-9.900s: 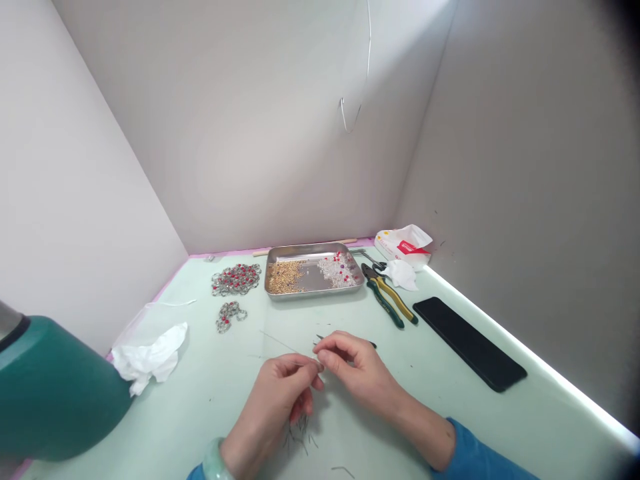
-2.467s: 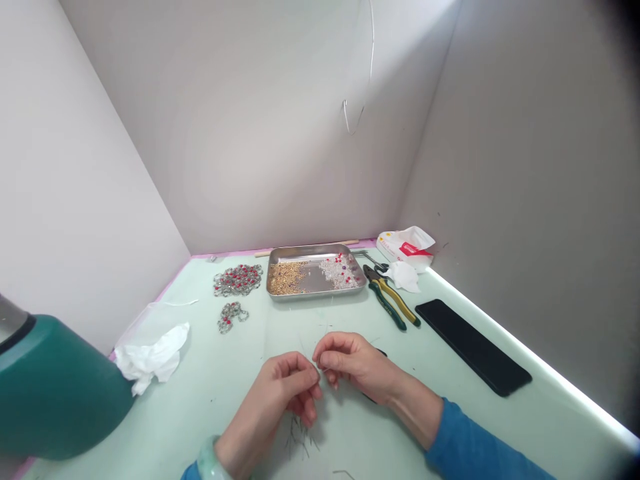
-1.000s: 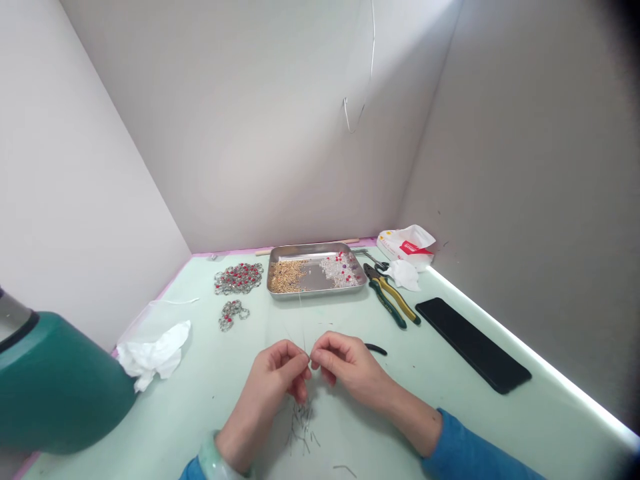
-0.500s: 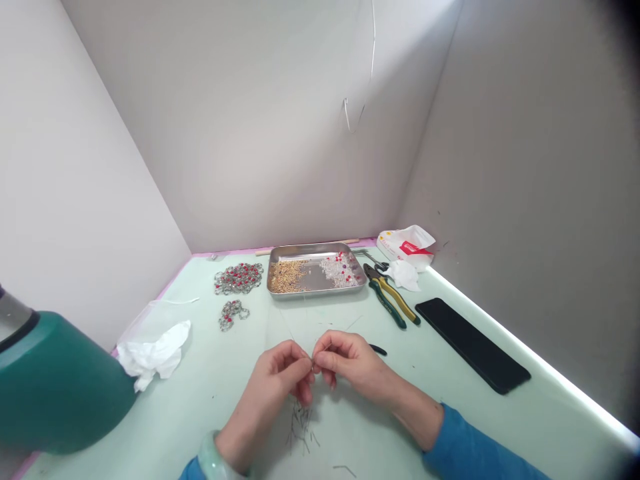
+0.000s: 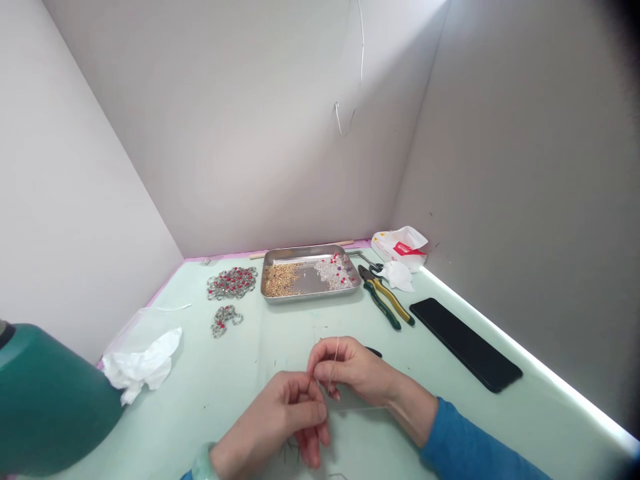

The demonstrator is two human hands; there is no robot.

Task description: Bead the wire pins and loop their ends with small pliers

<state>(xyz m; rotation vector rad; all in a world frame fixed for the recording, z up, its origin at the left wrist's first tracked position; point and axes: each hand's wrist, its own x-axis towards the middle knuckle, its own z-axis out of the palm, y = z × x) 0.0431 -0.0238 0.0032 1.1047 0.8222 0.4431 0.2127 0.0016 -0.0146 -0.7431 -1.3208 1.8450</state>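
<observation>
My left hand (image 5: 295,415) is closed, thumb pressed toward its fingers, in the near middle of the table. Right beside it my right hand (image 5: 356,368) pinches a thin wire (image 5: 334,367) between thumb and fingers. The wire loops over the right fingers, and a stretch of it runs below that wrist; both hands meet at it. Whatever small piece sits between the fingertips is hidden. Cut wire bits (image 5: 290,455) show partly from under my left hand. A black tool tip (image 5: 374,352) sticks out behind my right hand.
A metal tray (image 5: 310,300) holds gold and clear-red beads. Left of it lie two piles of beaded wire rings (image 5: 233,283). Pliers (image 5: 383,297), a black phone (image 5: 465,343) and a tissue pack (image 5: 400,247) are right. A green container (image 5: 55,400) and crumpled tissue (image 5: 145,363) stand left.
My left hand has moved down and turned, now covering most of the wire bits. The wire now loops across my right fingers. The view has shifted slightly.
</observation>
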